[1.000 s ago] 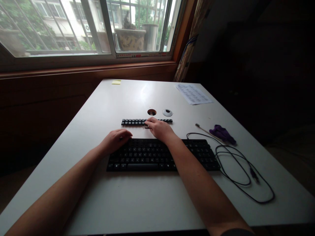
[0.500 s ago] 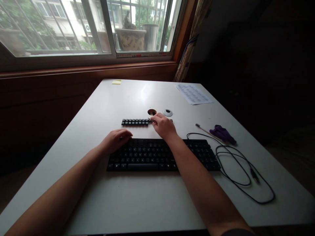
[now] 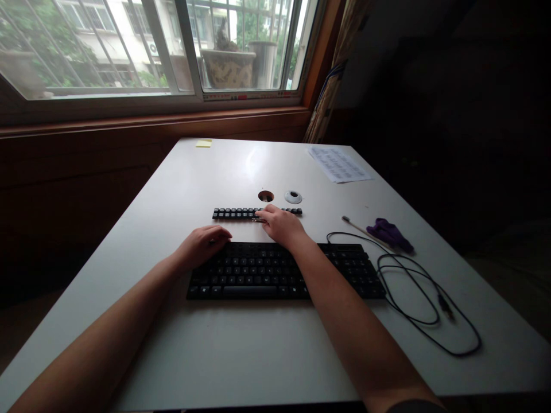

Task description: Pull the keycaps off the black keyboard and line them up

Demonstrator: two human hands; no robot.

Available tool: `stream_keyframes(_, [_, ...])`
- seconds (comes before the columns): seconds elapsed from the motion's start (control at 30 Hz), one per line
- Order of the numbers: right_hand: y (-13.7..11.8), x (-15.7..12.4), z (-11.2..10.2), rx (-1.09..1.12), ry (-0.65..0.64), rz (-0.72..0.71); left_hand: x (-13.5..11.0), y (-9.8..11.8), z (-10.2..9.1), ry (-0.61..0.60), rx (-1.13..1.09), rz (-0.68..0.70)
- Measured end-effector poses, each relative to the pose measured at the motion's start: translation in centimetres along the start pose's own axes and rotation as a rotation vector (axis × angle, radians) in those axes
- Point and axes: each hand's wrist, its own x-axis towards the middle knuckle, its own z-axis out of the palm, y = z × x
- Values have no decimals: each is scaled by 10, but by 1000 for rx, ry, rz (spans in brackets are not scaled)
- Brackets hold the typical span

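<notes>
A black keyboard [image 3: 275, 272] lies on the white table [image 3: 241, 350] in front of me. Beyond it a row of loose black keycaps [image 3: 235, 214] is lined up. My right hand [image 3: 282, 225] reaches over the keyboard to that row, fingers pinched on a small metal tool [image 3: 258, 219] at the row's near edge. My left hand [image 3: 202, 244] rests curled on the keyboard's upper left corner, fingers closed and pressing down on it.
The keyboard's black cable [image 3: 413, 298] loops at the right. A purple cloth [image 3: 390, 233] and a thin stick [image 3: 357, 227] lie right of it. A cable hole [image 3: 266, 196], its round cap [image 3: 293, 197], a printed sheet [image 3: 338, 164] and a yellow note [image 3: 204, 144] lie farther back.
My right hand went up and right over the keycap row half a second ago, then came back down and left to the row's near edge. My left hand stayed put.
</notes>
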Motion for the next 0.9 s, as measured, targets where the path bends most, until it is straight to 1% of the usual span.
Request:
stream_keyframes(0.43, [1,0,0,-26,-19,-53,0,0,1,11,-9,-12])
stream_keyframes(0.6, [1,-1,1,-25,-11,-51,0,1,0,7,-15,-17])
stream_keyframes(0.9, [-1,-1,-2,-45,-33,-41,0,0,0,13,-1,3])
